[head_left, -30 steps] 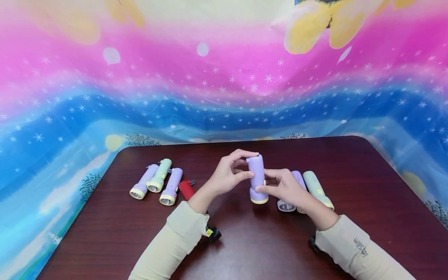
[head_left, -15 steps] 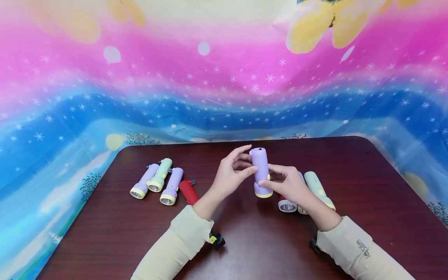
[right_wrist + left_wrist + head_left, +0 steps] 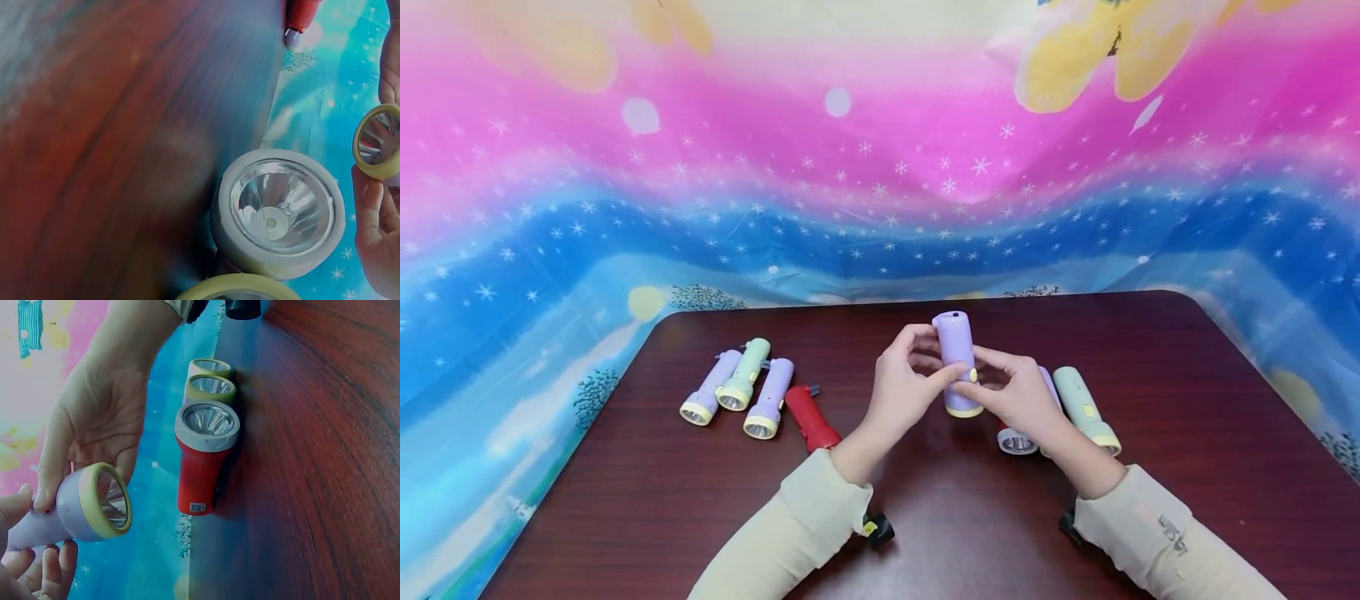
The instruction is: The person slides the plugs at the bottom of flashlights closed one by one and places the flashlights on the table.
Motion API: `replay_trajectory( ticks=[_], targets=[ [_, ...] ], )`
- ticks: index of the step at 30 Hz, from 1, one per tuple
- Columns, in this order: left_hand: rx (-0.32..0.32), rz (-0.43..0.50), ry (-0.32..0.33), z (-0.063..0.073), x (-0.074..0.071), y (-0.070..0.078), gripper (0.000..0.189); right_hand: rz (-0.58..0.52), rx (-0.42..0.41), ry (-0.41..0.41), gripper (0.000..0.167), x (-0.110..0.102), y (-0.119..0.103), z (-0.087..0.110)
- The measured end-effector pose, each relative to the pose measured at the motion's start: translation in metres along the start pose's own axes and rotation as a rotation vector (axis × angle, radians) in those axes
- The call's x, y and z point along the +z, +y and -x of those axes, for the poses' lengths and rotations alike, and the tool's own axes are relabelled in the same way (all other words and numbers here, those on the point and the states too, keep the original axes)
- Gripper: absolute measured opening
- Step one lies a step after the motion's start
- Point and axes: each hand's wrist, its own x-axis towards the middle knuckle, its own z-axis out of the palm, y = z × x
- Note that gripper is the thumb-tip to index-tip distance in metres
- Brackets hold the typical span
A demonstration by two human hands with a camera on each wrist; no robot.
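Note:
A purple flashlight with a yellow rim and yellow switch is held nearly upright above the middle of the table, lens end down. My left hand grips its body from the left, thumb across the front. From the right, my right hand pinches it lower down, its thumb beside the switch. The lens of this flashlight faces the camera in the left wrist view. A small dark slot shows on its upper end in the head view.
On the left lie two purple flashlights, a green flashlight and a red flashlight. On the right, a green flashlight and a white-rimmed flashlight lie partly behind my right arm. A patterned cloth hangs behind the table.
The purple flashlight has risen and shifted slightly right. My left fingers have come off its top end and now wrap its side, the thumb lower on the body.

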Motion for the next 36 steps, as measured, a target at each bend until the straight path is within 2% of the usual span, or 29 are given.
replay_trajectory(
  ticks=[7,15,18,23,29,36],
  targets=[
    [-0.04,-0.078,0.032,-0.001,0.002,0.001,0.051,0.059,-0.036,0.026,0.053,0.003,-0.004,0.0],
    [-0.098,-0.012,0.029,-0.003,0.001,-0.003,0.047,0.085,-0.001,-0.032,0.054,-0.004,-0.003,0.001],
    [-0.104,0.01,0.016,-0.005,0.0,-0.003,0.046,0.105,-0.031,-0.051,0.053,-0.009,-0.002,0.001],
    [-0.124,0.039,0.008,-0.008,-0.002,-0.004,0.045,0.163,-0.082,-0.065,0.051,-0.026,0.007,0.004],
    [-0.167,0.053,-0.005,-0.009,-0.003,-0.005,0.046,0.253,-0.081,-0.101,0.052,-0.056,0.023,0.01],
    [-0.178,0.085,-0.002,-0.01,-0.002,-0.01,0.044,0.357,-0.095,-0.147,0.057,-0.083,0.037,0.019]
  ],
)
